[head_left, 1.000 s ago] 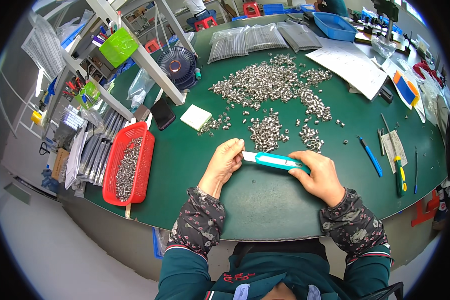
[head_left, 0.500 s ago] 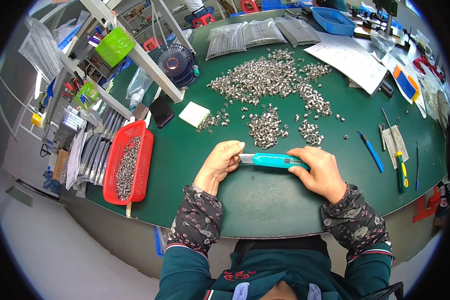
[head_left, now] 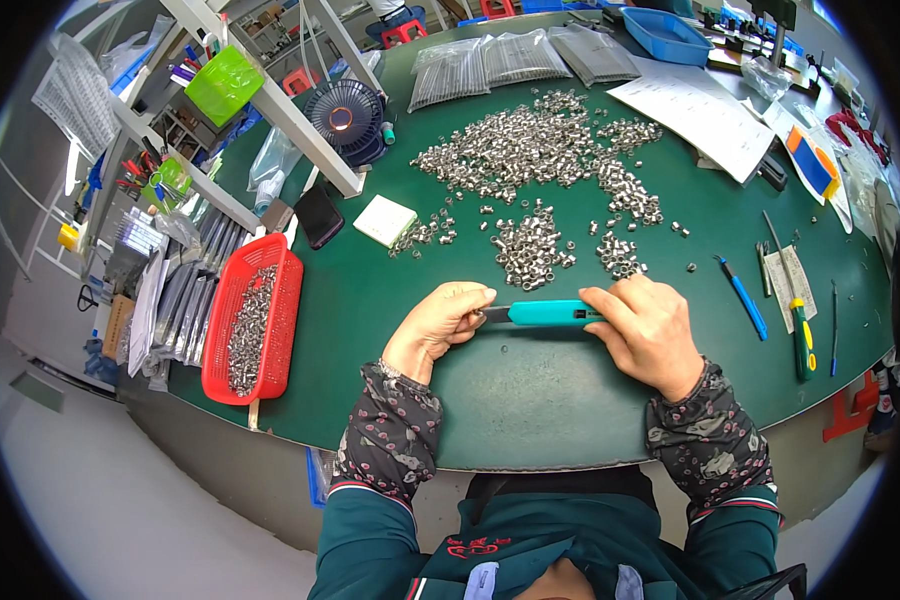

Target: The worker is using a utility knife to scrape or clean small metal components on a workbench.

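Green tabletop (head_left: 530, 410) under teal cutter (head_left: 545, 313), long axis crosswise, blade (head_left: 497, 315) leftward at pinched left hand (head_left: 438, 322), right hand (head_left: 652, 330) pinching handle (head_left: 568, 313).

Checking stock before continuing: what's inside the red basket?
A heap of small silvery metal pieces lies inside the red basket. Anything buried, and the bottom beneath the heap, is covered.

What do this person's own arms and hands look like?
The left hand and right hand are bare, without gloves. Next come black sleeve covers with pink and pale flowers, then dark teal sleeves with thin red and white bands.
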A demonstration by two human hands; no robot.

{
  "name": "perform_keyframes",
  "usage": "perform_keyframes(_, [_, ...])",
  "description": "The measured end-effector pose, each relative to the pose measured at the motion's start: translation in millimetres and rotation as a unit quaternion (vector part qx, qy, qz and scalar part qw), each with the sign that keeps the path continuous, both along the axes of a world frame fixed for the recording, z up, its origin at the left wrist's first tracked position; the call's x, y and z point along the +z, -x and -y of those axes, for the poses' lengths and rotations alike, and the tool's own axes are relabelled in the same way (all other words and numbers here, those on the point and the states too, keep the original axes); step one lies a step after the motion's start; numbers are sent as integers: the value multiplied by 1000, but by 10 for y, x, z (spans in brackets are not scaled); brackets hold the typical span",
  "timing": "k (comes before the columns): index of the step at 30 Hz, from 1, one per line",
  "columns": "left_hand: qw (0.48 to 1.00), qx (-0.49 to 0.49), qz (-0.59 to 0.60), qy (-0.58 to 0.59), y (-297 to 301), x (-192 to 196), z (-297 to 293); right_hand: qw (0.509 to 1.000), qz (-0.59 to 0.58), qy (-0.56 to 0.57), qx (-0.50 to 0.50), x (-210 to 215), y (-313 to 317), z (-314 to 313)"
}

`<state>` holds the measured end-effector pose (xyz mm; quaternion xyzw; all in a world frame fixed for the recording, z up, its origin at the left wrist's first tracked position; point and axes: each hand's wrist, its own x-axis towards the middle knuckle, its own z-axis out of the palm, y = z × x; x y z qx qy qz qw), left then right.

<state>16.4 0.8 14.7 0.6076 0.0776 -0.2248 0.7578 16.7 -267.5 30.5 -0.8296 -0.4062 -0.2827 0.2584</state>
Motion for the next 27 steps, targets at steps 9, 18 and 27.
perform_keyframes(9, [1000,-10,14,23,-12,-27,-39,995,89,29,-17,29,-3,-13])
perform_keyframes(18, [970,55,130,198,-38,-184,-49,987,-123,-99,-8,-100,-3,-25])
perform_keyframes(27, [954,75,171,233,-47,-167,5,945,-303,-122,20,-169,-19,-52])
